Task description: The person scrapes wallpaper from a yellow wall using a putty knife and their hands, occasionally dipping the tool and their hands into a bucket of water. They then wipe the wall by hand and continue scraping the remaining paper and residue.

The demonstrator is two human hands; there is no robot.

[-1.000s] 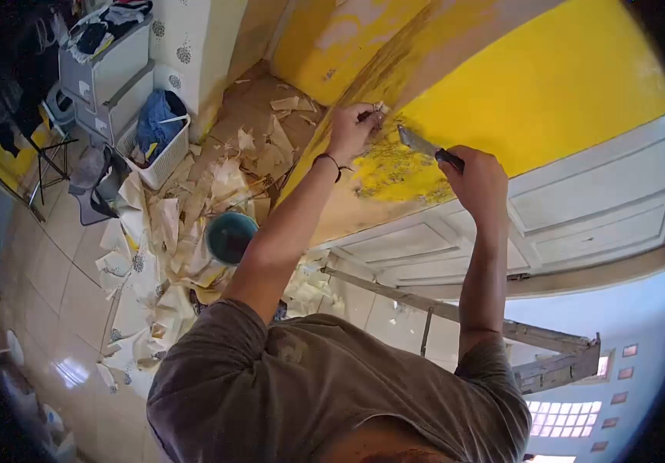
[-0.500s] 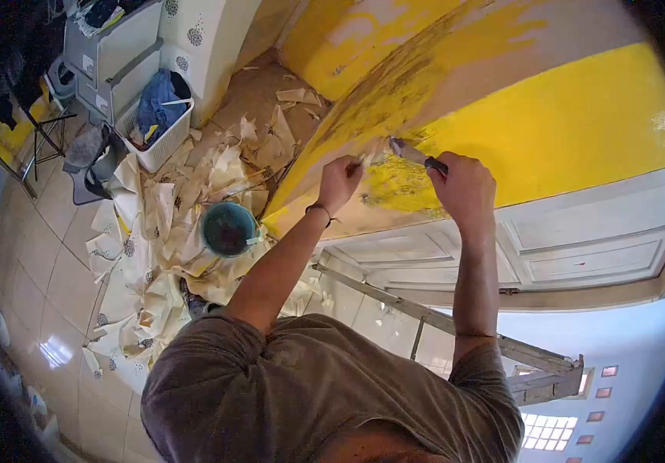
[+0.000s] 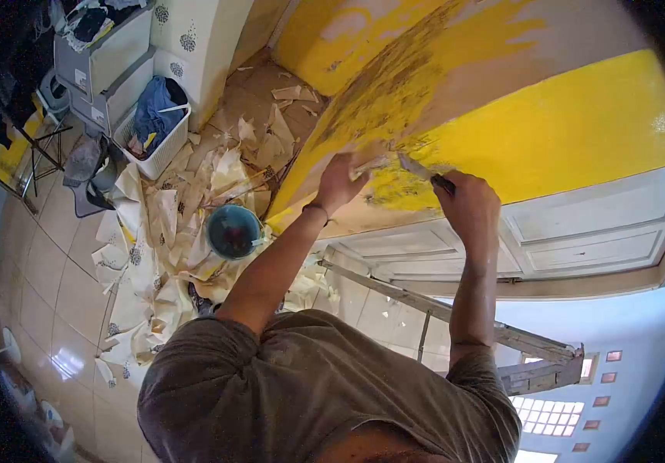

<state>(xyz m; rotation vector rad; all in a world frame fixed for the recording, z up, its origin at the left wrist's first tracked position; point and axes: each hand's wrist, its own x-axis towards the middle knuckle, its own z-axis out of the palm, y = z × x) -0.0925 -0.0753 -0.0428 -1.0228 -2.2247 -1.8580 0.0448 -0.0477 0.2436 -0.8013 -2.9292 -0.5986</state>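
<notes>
My right hand [image 3: 467,202] is closed round the dark handle of a scraper [image 3: 416,167], whose blade lies against the yellow, dark-smudged part of the wall [image 3: 548,131]. My left hand [image 3: 340,185] is beside the wall, left of the blade, its fingers apart and slightly blurred, with nothing visible in them. Between the two hands, the wall surface shows patchy yellow paint and bare beige areas.
A teal bucket [image 3: 233,231] stands among torn wallpaper pieces [image 3: 164,216] on the tiled floor. A white basket [image 3: 164,150] with clothes is at the upper left. A ladder [image 3: 402,295] stands below a white panelled door [image 3: 587,235].
My left hand has opened from a pinch on a small pale scrap, which no longer shows in it. The scraper and my right hand have shifted slightly down and right.
</notes>
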